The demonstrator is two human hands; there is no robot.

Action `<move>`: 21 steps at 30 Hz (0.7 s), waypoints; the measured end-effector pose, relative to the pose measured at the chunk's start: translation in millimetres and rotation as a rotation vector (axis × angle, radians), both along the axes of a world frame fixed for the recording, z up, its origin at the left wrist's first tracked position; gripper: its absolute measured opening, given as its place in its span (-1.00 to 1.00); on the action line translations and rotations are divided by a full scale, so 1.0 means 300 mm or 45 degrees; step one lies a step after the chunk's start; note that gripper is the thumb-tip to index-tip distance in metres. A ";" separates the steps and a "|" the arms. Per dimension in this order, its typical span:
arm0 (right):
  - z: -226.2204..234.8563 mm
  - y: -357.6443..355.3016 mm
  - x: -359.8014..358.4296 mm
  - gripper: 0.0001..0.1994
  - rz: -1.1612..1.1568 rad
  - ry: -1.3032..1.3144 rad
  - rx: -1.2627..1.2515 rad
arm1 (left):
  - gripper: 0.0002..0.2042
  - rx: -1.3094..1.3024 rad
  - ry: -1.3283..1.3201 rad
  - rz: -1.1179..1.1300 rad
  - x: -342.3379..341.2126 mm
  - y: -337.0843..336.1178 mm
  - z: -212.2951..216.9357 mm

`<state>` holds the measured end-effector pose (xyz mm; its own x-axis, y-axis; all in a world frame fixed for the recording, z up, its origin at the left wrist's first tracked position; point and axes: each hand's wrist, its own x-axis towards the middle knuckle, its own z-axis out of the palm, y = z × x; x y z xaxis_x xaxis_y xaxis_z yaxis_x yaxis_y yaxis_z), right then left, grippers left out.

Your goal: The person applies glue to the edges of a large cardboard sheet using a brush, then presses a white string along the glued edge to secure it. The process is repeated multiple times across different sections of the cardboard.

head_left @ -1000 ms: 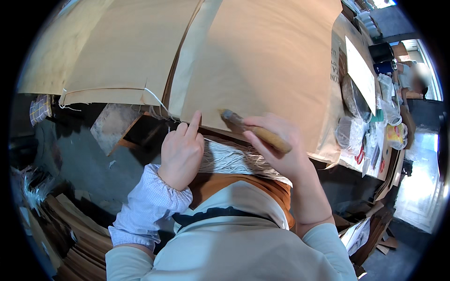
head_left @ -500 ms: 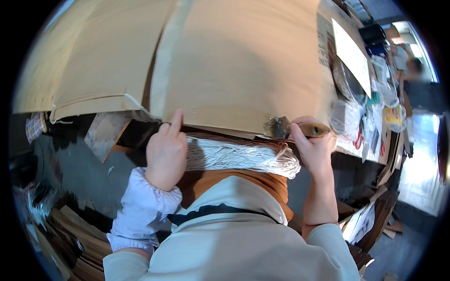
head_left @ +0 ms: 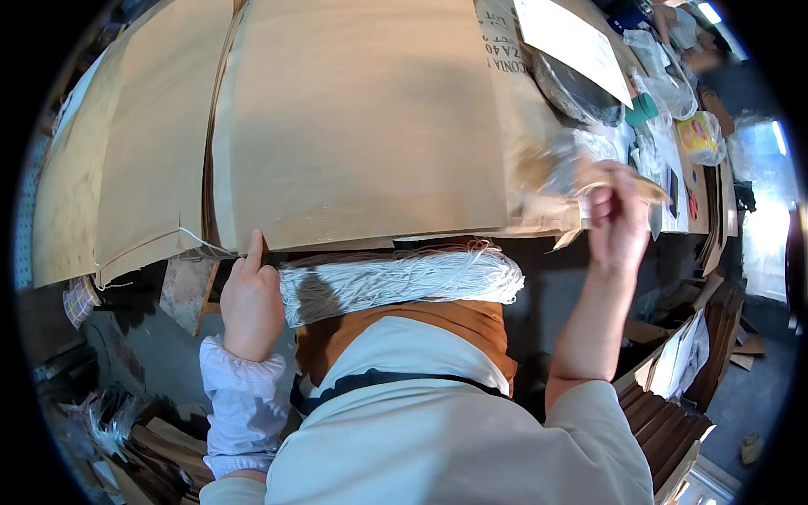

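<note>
And there it is, dark print (head_left: pixel 505 52) on the brown paper (head_left: pixel 515 105), several short lines of capitals with some digits, running right up to the sheet (head_left: pixel 362 126) beside it! Over right, a yellow pack (head_left: pixel 695 135) shows reddish marking, too small to read.

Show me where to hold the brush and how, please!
It's probably best to take the brush by its tan handle, from the near right side. The handle points right, while the bristles spread out to the left, so fingers stay off them. That's where the right grip has it now, though blur hides the finer shape.
</note>
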<state>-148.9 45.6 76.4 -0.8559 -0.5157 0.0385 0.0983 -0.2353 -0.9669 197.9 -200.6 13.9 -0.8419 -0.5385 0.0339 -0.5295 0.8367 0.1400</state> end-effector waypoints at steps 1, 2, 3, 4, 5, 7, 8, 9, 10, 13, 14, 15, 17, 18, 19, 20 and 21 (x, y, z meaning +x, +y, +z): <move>0.006 0.025 -0.019 -0.81 -0.287 0.192 -0.025 | -0.96 0.027 0.022 0.001 -0.005 0.005 0.000; -0.023 0.070 -0.079 -0.81 -0.390 0.472 0.141 | -0.96 0.051 0.046 0.000 -0.006 0.003 0.006; -0.063 0.136 -0.162 -0.80 -0.392 1.167 0.527 | -0.95 0.147 0.164 0.029 -0.006 0.008 0.019; -0.108 0.207 -0.225 -0.78 -0.370 1.851 0.929 | -0.94 0.242 0.282 0.053 -0.005 0.012 0.036; -0.141 0.256 -0.238 -0.70 -0.273 1.669 1.354 | -0.93 0.342 0.400 0.091 0.005 0.017 0.056; -0.167 0.311 -0.232 -0.62 -0.173 1.767 1.472 | -0.92 0.755 0.328 0.130 0.030 0.033 0.158; -0.149 0.300 -0.186 -0.59 -0.184 1.835 1.542 | -0.91 0.961 0.285 0.161 0.041 0.043 0.211; -0.125 0.257 -0.112 -0.60 -0.149 1.742 1.357 | -0.91 1.081 0.333 0.008 0.044 0.054 0.259; -0.114 0.197 -0.019 -0.60 -0.123 1.643 1.163 | -0.90 1.187 0.381 -0.149 0.035 0.069 0.308; -0.165 0.043 0.340 -0.59 0.743 0.897 0.588 | -0.88 1.288 0.550 -0.363 0.017 0.102 0.369; -0.193 -0.009 0.464 -0.59 0.974 0.512 0.469 | -0.87 1.284 0.610 -0.394 0.015 0.110 0.380; -0.191 -0.048 0.511 -0.63 1.174 0.720 0.343 | -0.86 1.138 0.723 -0.322 0.031 0.118 0.386; -0.185 -0.053 0.528 -0.71 1.297 0.790 0.234 | -0.87 0.886 0.780 -0.242 0.090 0.097 0.414; -0.181 -0.008 0.494 -0.75 1.223 0.658 0.258 | -0.88 0.762 0.809 -0.209 0.115 0.080 0.429; -0.176 0.032 0.457 -0.79 1.146 0.525 0.281 | -0.90 0.664 0.730 -0.174 0.134 0.061 0.442; -0.118 0.045 0.403 -0.84 0.996 0.496 0.195 | -0.93 0.572 0.655 -0.140 0.153 0.043 0.453; -0.058 0.072 0.350 -0.82 0.923 0.478 0.250 | -0.95 0.488 0.583 -0.116 0.167 0.027 0.449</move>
<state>-43.9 67.3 59.1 -0.2582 -0.9602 0.1068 -0.1764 -0.0619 -0.9824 248.0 -192.4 148.7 -0.8309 -0.5104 0.2215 -0.2727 0.7206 0.6375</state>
